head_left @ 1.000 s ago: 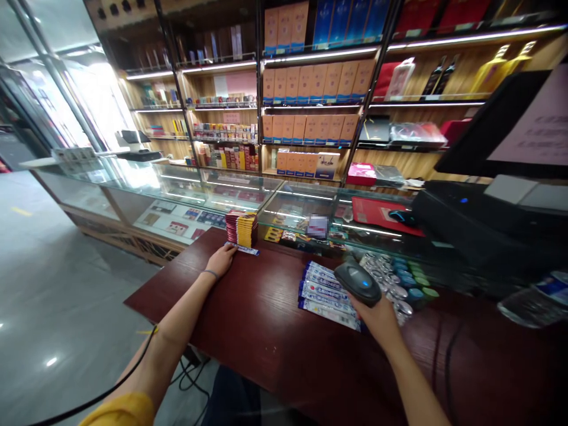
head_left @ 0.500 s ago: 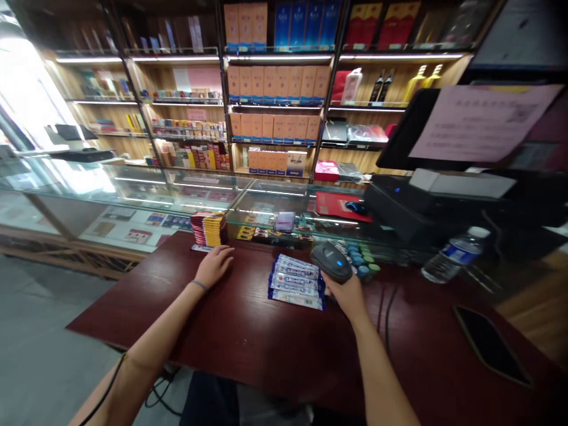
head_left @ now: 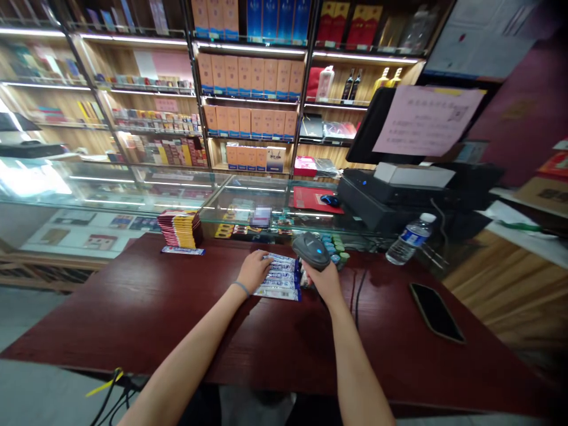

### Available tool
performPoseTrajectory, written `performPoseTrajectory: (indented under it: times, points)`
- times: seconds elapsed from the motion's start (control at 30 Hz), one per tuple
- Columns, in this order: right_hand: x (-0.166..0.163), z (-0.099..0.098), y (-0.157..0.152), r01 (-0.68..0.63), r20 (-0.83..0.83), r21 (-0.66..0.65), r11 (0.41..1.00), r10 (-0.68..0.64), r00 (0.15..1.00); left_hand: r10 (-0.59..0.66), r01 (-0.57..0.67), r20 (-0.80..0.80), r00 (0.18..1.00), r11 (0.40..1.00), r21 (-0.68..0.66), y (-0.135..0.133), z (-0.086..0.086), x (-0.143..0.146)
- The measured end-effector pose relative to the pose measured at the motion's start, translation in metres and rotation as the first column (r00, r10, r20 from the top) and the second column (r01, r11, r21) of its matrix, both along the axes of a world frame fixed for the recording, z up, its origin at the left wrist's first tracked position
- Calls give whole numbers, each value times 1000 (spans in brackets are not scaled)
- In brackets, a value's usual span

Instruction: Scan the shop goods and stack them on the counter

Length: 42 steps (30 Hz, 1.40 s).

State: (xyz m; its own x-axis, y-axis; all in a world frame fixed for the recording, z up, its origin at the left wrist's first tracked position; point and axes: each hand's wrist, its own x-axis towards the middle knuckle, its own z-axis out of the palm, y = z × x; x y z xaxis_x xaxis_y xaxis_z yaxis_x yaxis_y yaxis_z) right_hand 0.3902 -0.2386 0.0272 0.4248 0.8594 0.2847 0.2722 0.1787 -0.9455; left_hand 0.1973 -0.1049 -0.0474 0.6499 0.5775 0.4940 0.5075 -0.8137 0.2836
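My right hand (head_left: 326,281) is wrapped around the handle of a dark grey barcode scanner (head_left: 312,251), whose head shows a blue light. To its left, several blue-and-white wrapped packets (head_left: 281,277) lie overlapping in a row on the dark red tabletop. My left hand (head_left: 254,271) rests over their left end, fingers stretched onto the upper ones; the fingertips are partly hard to make out. Farther left stands a stack of red-and-yellow packets (head_left: 180,229). In front of that stack lies one single blue-and-white packet (head_left: 183,251).
Blue and green cylindrical items (head_left: 338,248) stand behind the scanner. On the right are a water bottle (head_left: 410,239) and a phone (head_left: 437,312). A monitor (head_left: 370,127) with a pink sheet and a glass display counter (head_left: 239,198) are at the back. A cable (head_left: 358,296) crosses the table.
My left hand has moved right, from beside the red-and-yellow stack onto the blue-and-white packets. The right hand still holds the scanner. The view has turned to the right.
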Motion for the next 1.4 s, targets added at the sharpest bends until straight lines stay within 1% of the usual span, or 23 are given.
performPoseTrajectory:
  times: [0.1, 0.17, 0.2, 0.27, 0.3, 0.33, 0.37, 0.43, 0.47, 0.53, 0.57, 0.6, 0.63, 0.67, 0.73, 0.8, 0.83, 0.93, 1.0, 1.1, 1.23, 1.3, 1.4]
  points:
    - [0, -1, 1, -3, -25, 7, 1000, 3, 1000, -30, 32, 62, 998, 999, -33, -2, 2, 0]
    - [0, -1, 0, 3, -27, 9, 1000, -2, 1000, -48, 63, 162, 986, 995, -84, -4, 8, -4]
    - [-1, -1, 0, 5, -21, 11, 1000, -4, 1000, -38, 68, 230, 973, 990, -124, -5, 12, -7]
    - [-1, 0, -1, -2, -1, 15, 1000, 2, 1000, 41, 58, 378, 925, 968, -246, -6, 19, -15]
    - [-2, 0, -2, -8, 10, 16, 1000, 8, 1000, 104, 55, 451, 886, 944, -326, -5, 21, -19]
    - [-3, 0, -2, -15, 21, 17, 1000, 14, 1000, 176, 68, 520, 836, 907, -416, -5, 23, -24]
    - [-4, -1, -2, -19, 33, 18, 1000, 19, 999, 251, 105, 585, 771, 856, -506, -3, 24, -28]
    - [-6, -5, 0, -19, 60, 10, 1000, 18, 998, 389, 251, 680, 622, 723, -643, 0, 23, -39]
    - [-7, -7, 1, -15, 77, -1, 1000, 15, 997, 451, 341, 705, 548, 649, -680, 2, 23, -44]
    - [-11, -11, 4, -7, 116, -19, 1000, 9, 993, 548, 510, 713, 438, 502, -699, 4, 22, -54]
    - [-12, -13, 5, -1, 133, -19, 1000, 3, 991, 577, 578, 710, 404, 441, -687, 5, 23, -60]
    - [-13, -15, 6, 5, 149, -11, 1000, -3, 989, 590, 634, 711, 383, 392, -666, 5, 24, -64]
    - [-15, -16, 8, 7, 162, 2, 1000, -7, 987, 591, 676, 717, 370, 358, -644, 4, 26, -69]
    - [-16, -17, 8, 6, 175, 15, 1000, -9, 985, 583, 701, 725, 368, 339, -628, 4, 27, -73]
    - [-18, -20, 10, -2, 190, 30, 1000, -4, 982, 549, 696, 733, 401, 338, -634, 4, 30, -79]
    - [-19, -22, 11, -4, 197, 36, 999, -3, 980, 511, 633, 720, 469, 374, -678, 8, 31, -84]
    - [-20, -23, 12, -2, 199, 37, 999, -5, 980, 489, 594, 714, 501, 406, -695, 10, 30, -87]
    - [-24, -26, 13, -11, 213, 33, 999, 4, 977, 435, 458, 694, 573, 532, -712, 21, 24, -93]
    - [-26, -28, 13, -31, 240, 7, 999, 29, 970, 429, 367, 659, 618, 584, -724, 27, 19, -97]
    - [-30, -30, 12, -65, 327, -89, 994, 91, 941, 424, 267, 597, 681, 616, -741, 31, 16, -101]
    - [-33, -32, 11, -131, 418, -208, 969, 209, 884, 407, 207, 561, 721, 647, -734, 28, 19, -103]
    - [-34, -33, 11, -146, 431, -224, 963, 233, 872, 401, 170, 534, 744, 659, -732, 26, 22, -103]
    - [-34, -33, 11, -149, 436, -216, 965, 232, 870, 404, 75, 457, 792, 679, -730, 25, 25, -105]
